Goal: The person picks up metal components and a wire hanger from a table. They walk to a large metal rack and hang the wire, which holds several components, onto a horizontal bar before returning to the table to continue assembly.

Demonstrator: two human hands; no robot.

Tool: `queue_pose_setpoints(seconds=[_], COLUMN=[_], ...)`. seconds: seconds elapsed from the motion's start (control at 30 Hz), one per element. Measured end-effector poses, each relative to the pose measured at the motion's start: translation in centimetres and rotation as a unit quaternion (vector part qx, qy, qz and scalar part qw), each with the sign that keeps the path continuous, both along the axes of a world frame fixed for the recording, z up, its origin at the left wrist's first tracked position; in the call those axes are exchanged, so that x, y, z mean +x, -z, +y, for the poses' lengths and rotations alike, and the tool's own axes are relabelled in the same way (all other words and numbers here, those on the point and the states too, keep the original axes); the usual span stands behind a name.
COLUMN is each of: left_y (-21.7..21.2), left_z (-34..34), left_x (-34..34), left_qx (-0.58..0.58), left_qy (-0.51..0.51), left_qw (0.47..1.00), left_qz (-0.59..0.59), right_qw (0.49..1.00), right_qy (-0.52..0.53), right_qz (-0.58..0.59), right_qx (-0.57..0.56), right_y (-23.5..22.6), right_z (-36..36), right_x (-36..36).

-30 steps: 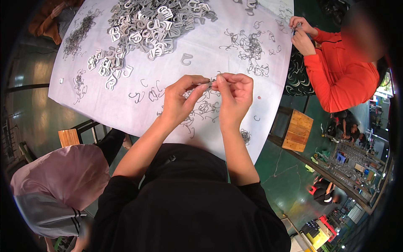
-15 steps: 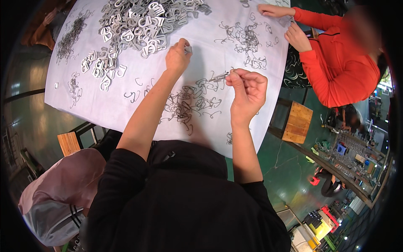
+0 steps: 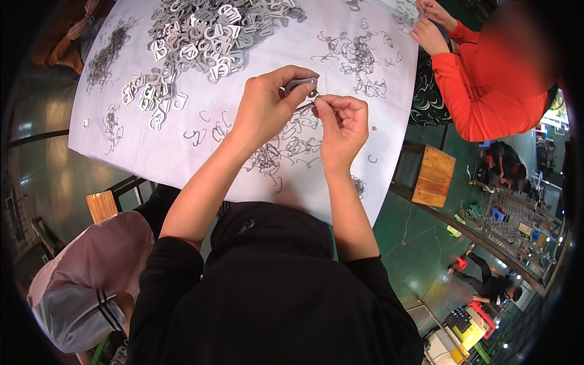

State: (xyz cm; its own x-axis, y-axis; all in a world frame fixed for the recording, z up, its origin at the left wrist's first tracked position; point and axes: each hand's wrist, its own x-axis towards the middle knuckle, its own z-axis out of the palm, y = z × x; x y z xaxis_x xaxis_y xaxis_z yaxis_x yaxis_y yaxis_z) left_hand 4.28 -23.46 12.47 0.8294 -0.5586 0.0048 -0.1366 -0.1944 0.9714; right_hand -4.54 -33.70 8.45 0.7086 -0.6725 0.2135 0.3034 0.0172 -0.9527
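Note:
My left hand (image 3: 261, 109) is closed on a grey flat metal hook (image 3: 299, 82), holding it up above the table between thumb and fingers. Close against it, my right hand (image 3: 344, 128) pinches a small thin metal piece (image 3: 304, 106) at the hook's lower end; the fingers partly hide where the two parts meet. Under both hands lie loose curved wire pieces (image 3: 298, 146) on the white table cover. Beyond my left hand rises a large heap of similar grey hooks (image 3: 207, 36), with a smaller cluster (image 3: 149, 94) to its left.
More wire pieces lie at the right (image 3: 359, 58) and far left (image 3: 106, 58) of the white table (image 3: 188, 152). A person in red (image 3: 499, 79) works at the right edge; another in pink (image 3: 97, 255) sits at my left. A wooden stool (image 3: 433, 175) stands by the right edge.
My left hand has moved right and nearer from beside the heap, bringing a hook along. My right hand has shifted slightly left, and the hands now meet at the hook.

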Motion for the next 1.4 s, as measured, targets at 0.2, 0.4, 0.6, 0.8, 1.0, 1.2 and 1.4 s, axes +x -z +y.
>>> queue_pose_setpoints(seconds=[0.2, 0.4, 0.6, 0.8, 1.0, 1.2, 1.4], left_y=[-0.1, -0.1, -0.4, 0.3, 0.5, -0.1, 0.1], left_z=[0.6, 2.0, 3.5, 4.7, 5.7, 6.3, 6.4], left_x=[-0.7, -0.3, 0.3, 0.4, 0.0, -0.9, -1.5], left_qx=[-0.002, 0.0, 0.019, -0.028, -0.028, -0.03, -0.023], left_qy=[-0.022, -0.056, -0.094, -0.139, -0.141, -0.115, -0.094], left_qw=[1.0, 0.997, 0.993, 0.988, 0.989, 0.993, 0.994], left_qz=[-0.008, -0.052, -0.074, -0.061, -0.042, -0.013, -0.057], right_qw=[0.998, 0.918, 0.73, 0.619, 0.631, 0.703, 0.742], right_qy=[-0.011, -0.083, -0.197, -0.182, -0.215, -0.175, -0.195], right_qz=[0.058, 0.302, 0.458, 0.411, 0.428, 0.415, 0.433], right_qx=[-0.038, -0.243, -0.469, -0.644, -0.611, -0.55, -0.473], right_y=[0.4, 5.0, 10.9, 11.4, 11.1, 10.9, 7.8], right_z=[0.4, -4.6, -5.5, -4.1, -4.4, -3.9, -4.5], right_x=[0.1, 1.1, 1.7, 1.2, 0.8, -0.1, -1.1])
